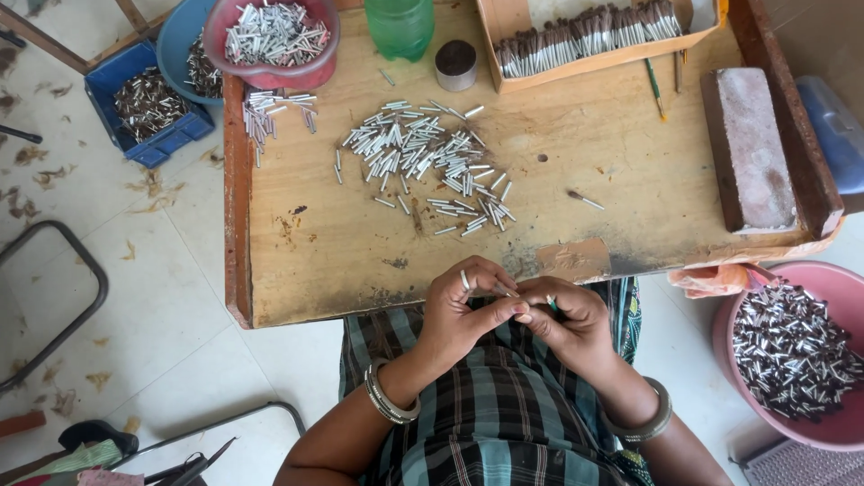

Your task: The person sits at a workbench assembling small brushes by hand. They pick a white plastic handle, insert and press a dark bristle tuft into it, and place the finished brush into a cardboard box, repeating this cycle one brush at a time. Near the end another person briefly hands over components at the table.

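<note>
A green bottle [400, 25], grey brick [747, 148] and blue crate [148, 103] sit around.

left hand [463, 310] + right hand [567, 319]: pinching small metal tube [504, 290] | wooden table [360, 243]: loose tubes [423, 157] scattered

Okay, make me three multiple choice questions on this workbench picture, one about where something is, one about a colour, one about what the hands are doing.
1. Where is the loose pile of silver tubes?
A. middle of the wooden table
B. on the floor
C. in the lap

2. What colour is the bottle?
A. red
B. green
C. white

3. How are the left hand and right hand?
A. far apart
B. flat on the table
C. together, pinching a small piece

Answers: 1 A, tubes lie scattered mid-table. 2 B, its body is green. 3 C, fingertips meet at the table edge.
</note>
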